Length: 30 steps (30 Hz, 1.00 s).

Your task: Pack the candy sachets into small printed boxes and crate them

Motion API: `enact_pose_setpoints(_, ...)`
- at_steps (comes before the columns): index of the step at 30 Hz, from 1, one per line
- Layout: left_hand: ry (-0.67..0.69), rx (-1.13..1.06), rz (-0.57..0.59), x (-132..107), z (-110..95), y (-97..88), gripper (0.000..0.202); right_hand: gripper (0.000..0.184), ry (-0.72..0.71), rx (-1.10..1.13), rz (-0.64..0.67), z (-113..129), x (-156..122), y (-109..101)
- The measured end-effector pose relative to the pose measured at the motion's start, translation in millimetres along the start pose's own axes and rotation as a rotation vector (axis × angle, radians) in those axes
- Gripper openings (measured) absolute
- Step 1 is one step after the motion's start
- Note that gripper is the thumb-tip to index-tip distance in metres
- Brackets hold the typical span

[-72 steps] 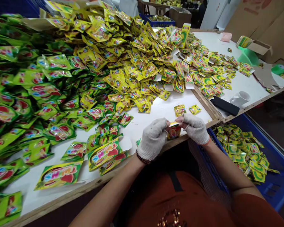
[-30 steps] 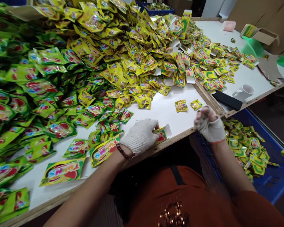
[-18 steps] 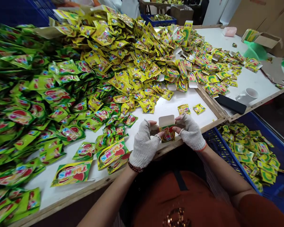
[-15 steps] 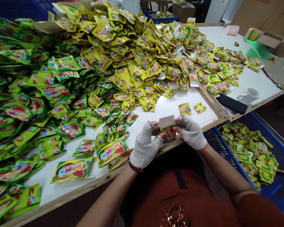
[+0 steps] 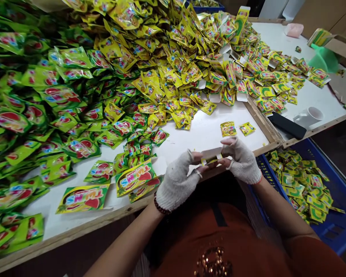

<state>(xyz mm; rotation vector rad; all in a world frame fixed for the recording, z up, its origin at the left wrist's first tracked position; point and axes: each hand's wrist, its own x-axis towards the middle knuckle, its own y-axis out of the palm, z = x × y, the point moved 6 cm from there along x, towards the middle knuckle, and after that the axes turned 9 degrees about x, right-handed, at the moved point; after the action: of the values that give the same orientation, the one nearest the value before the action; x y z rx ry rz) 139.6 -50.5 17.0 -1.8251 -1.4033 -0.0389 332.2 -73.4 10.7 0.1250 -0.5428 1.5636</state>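
Observation:
Between both hands I hold a small candy box [image 5: 212,154] at the table's front edge, with its pale flap raised and its top turned toward me. My left hand [image 5: 180,179], in a white fingerless-tip glove, grips the box's left side with thumb and fingers. The gloved right hand [image 5: 242,159] pinches its right side. Just beyond the box lie two yellow candy packets [image 5: 228,129], [image 5: 247,129]. Flattened printed boxes [image 5: 135,177] rest left of my left hand, and another flat box [image 5: 83,199] lies farther left.
Green packets [image 5: 54,96] heap up on the left, yellow packets [image 5: 150,86] in the middle. Filled-looking small boxes [image 5: 268,90] lie at right, near a black phone [image 5: 286,125] and a white mug [image 5: 311,116]. A blue crate [image 5: 334,227] of small boxes stands below the table edge. A wooden strip [image 5: 261,119] divides the tabletop.
The box has tipped so its printed front no longer shows and its open top faces me. Both hands keep hold of it and sit slightly farther right in view. The camera view has shifted a little.

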Motion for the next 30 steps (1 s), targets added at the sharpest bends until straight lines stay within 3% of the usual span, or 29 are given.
enact_pose_setpoints(3,-0.097,-0.026,0.024,12,13,4.8,0.032,0.021,-0.055,-0.121,0.004,-1,11,2)
enact_pose_setpoints(6,0.011,-0.03,0.019,23,12,2.1,0.015,0.014,-0.16,-0.189,0.061,5,20,5)
enact_pose_setpoints(9,0.103,-0.032,0.04,26,1,-4.6,0.01,0.016,-0.221,-0.186,0.118,13,23,7)
enact_pose_setpoints(17,-0.036,0.042,0.14,28,-4,-9.2,0.011,0.014,-0.073,-0.166,0.144,22,28,7)
enact_pose_setpoints(21,0.13,0.072,0.105,29,-8,-10.8,0.012,0.011,-0.143,-0.164,0.167,25,29,8)
enact_pose_setpoints(26,0.565,0.342,0.054,13,-21,-10.4,0.013,0.033,-0.35,-0.278,0.326,21,12,1)
enact_pose_setpoints(30,0.629,0.527,0.05,6,-28,-2.6,0.016,0.05,-0.431,-0.368,0.398,16,0,3)
